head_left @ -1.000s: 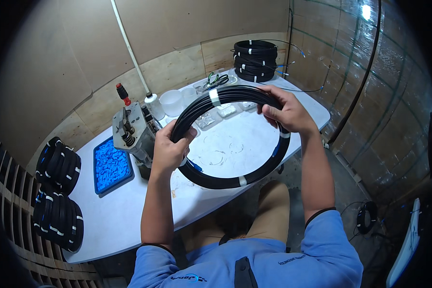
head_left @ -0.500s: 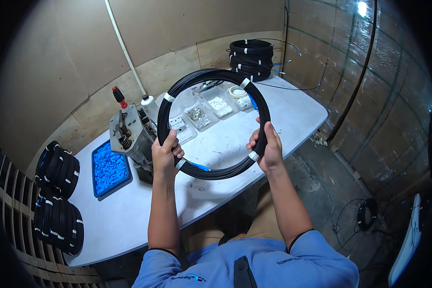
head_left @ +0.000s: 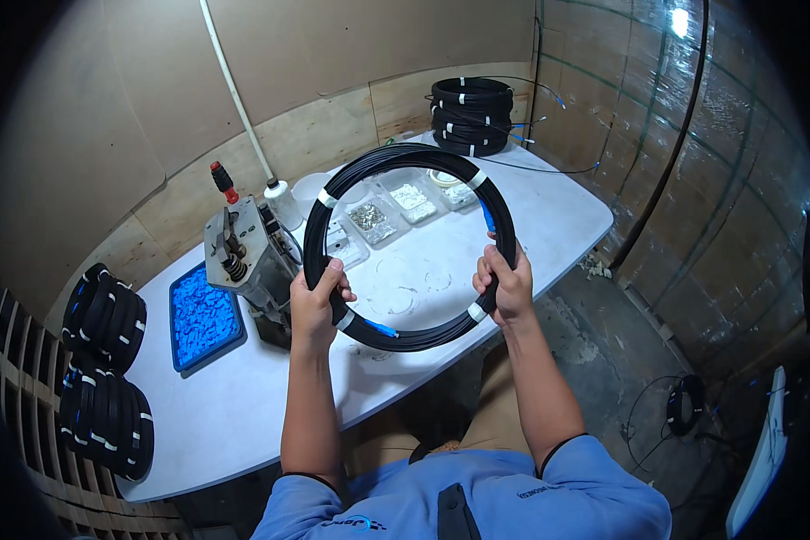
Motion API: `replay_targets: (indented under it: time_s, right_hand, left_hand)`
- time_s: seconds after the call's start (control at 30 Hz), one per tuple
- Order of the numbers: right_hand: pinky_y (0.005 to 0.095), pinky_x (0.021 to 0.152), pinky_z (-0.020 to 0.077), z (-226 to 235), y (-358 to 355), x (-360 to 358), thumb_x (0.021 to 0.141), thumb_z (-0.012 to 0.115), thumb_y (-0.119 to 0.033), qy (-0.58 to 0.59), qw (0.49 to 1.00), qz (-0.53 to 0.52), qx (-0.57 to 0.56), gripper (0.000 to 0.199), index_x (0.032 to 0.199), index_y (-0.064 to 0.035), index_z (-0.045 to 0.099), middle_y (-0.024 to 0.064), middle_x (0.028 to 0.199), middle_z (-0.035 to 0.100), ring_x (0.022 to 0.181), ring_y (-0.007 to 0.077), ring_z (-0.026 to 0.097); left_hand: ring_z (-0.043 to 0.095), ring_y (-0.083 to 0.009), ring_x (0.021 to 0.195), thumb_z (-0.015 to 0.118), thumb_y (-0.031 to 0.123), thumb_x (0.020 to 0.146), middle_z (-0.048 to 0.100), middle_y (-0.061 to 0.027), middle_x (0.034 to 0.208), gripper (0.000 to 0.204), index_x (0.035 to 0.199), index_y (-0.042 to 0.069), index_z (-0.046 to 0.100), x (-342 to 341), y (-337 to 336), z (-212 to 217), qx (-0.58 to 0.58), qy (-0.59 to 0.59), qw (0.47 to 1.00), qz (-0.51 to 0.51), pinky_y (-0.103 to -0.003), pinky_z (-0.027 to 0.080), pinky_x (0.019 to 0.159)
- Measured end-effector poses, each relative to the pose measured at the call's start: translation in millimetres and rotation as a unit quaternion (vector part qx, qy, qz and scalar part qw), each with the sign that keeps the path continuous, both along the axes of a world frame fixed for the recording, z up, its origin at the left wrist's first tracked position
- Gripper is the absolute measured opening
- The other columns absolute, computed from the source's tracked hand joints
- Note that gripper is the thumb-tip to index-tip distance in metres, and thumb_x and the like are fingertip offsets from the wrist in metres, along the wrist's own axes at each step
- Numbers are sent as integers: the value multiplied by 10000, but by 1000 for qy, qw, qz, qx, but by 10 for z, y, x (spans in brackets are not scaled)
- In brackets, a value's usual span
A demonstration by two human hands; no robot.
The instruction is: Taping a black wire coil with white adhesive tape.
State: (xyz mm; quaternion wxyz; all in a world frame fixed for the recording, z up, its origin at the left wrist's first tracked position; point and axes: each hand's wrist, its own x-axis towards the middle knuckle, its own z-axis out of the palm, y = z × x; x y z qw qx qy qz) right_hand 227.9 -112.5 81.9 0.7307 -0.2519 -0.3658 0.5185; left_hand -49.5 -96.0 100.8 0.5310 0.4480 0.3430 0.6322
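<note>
I hold a ring-shaped coil of black cable (head_left: 396, 162), bound with white tape bands and showing blue cable ends, upright in front of me above the white table (head_left: 243, 405). My left hand (head_left: 317, 301) grips the coil's lower left side. My right hand (head_left: 506, 286) grips its lower right side. Through the ring I see clear trays of small parts (head_left: 369, 220) on the table.
A grey metal press tool (head_left: 247, 256) with a red handle stands at left, beside a blue tray of blue pieces (head_left: 202, 317). Stacked black coils (head_left: 471, 115) sit at the table's far end; more coils (head_left: 103, 369) lean at far left. Wrapped wall at right.
The coil was lying tilted over the table with my hands on its left and far right; now it stands upright, raised toward me, with both hands on its lower sides.
</note>
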Motion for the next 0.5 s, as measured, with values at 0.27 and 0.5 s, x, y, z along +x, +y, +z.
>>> replay_targets:
  time_s: [0.27, 0.5]
  right_hand:
    - [254, 483, 439, 52, -16, 14, 941, 641, -96, -64, 994, -38, -74, 257, 1153, -17, 519, 6, 682, 507, 530, 80, 483]
    - [244, 457, 395, -67, 2, 43, 944, 602, -75, -27, 998, -22, -46, 244, 1164, -35, 504, -3, 662, 458, 522, 76, 435]
  left_hand:
    - [624, -121, 597, 714, 202, 921, 641, -82, 770, 242, 997, 16, 580, -9, -38, 26, -8, 9, 1000, -2, -271, 556, 556]
    - [682, -173, 687, 697, 194, 930, 671, -124, 823, 238, 1000, -2, 582, 29, -81, 58, 3, 34, 999, 4, -309, 594, 644]
